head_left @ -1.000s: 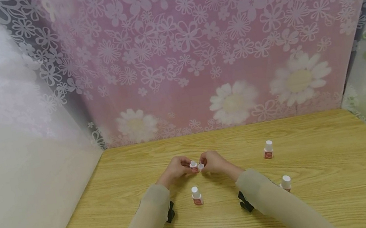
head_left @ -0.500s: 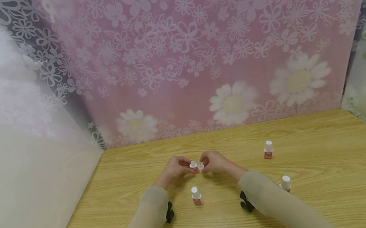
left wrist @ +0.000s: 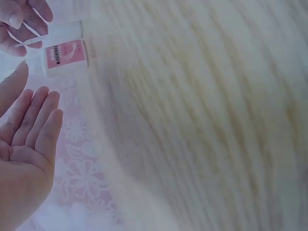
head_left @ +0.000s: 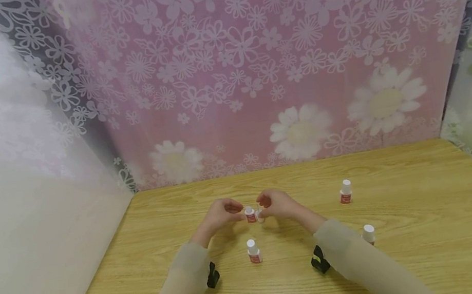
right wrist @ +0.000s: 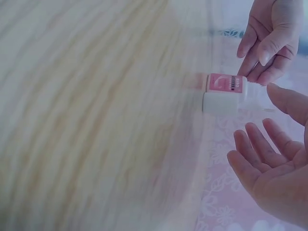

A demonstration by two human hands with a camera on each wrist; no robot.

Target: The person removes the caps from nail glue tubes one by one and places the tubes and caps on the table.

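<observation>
A small white bottle [head_left: 251, 216] with a red-pink label stands upright on the wooden table. Close against its right side is its white cap [right wrist: 220, 103], upside down, with a thin pale stem [left wrist: 32, 41] pointing up. My left hand [head_left: 224, 214] is just left of the bottle, its fingers spread and slightly bent, holding nothing. To the right, my right hand [head_left: 277, 204] hovers around the cap with loose fingers. Both wrist views show a gap between thumb and fingers. Whether a fingertip still touches the stem is hard to see.
Three similar capped bottles stand on the table [head_left: 180, 203]: one bottle [head_left: 254, 252] in front, another bottle [head_left: 345, 192] at back right, and a third bottle [head_left: 368, 234] partly behind the right sleeve [head_left: 351, 245]. A floral sheet [head_left: 224, 76] backs the table.
My left hand has let go of the bottle and drawn slightly left. My right hand's fingers have loosened from the cap, which now stands beside the bottle.
</observation>
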